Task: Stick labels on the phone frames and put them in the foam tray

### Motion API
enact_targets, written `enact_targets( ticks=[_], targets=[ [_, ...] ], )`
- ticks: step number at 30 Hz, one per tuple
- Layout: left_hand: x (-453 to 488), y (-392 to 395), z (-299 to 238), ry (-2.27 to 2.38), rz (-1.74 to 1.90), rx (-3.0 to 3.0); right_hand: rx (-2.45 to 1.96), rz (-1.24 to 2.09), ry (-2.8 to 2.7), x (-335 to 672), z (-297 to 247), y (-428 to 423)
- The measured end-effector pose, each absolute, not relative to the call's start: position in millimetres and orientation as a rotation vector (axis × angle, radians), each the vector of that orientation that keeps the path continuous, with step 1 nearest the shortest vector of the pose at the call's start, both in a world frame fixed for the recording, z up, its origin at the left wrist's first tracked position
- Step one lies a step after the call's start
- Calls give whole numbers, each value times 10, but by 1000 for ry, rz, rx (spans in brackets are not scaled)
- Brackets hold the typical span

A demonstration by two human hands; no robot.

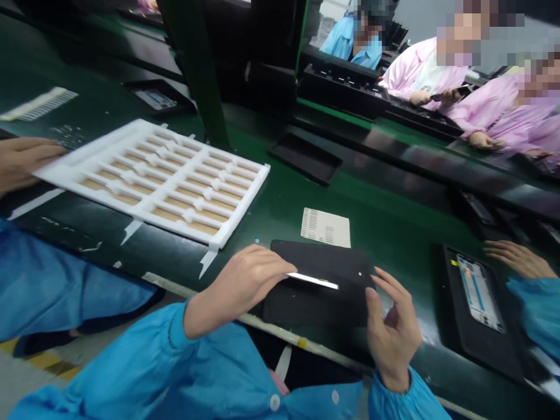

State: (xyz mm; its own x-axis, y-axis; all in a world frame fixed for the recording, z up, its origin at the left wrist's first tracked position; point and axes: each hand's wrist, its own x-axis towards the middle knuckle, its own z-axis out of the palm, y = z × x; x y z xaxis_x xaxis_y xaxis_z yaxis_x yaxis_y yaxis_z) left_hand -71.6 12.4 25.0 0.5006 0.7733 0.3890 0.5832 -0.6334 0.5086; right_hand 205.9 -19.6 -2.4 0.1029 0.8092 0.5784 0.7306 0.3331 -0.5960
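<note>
My left hand (249,280) pinches one end of a thin, flat piece with a silvery-white edge (317,281). It is seen nearly edge-on, so its exact kind does not show. The piece is tilted above a black pad (315,315) lying at the table's front edge. At the pad's right edge is my right hand (394,326), its thumb and fingers apart and nothing visible between them. Whether its fingertips touch the pad I cannot tell. A white sheet with printed rows of labels (328,227) lies just behind the pad.
Left stands a white slotted foam tray (149,204), beside a co-worker's hand (26,163). A black empty-looking tray (306,157) lies behind. On the right, a black fixture holds a phone frame (479,291) near another co-worker's hand (520,259). People in pink work across the line.
</note>
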Motion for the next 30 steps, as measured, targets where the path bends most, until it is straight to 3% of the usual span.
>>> enact_targets(
  ticks=[7,13,30],
  targets=[
    [-1716,360,748,1445,695,2258,-1594,286,-1412,2313,-419,-256],
    [-2538,778,699,1789,679,2062,-1692,362,-1345,2288,-392,-237],
    [-2636,1251,933,1850,248,2113,-1619,422,-1346,2342,-409,-235]
  ],
)
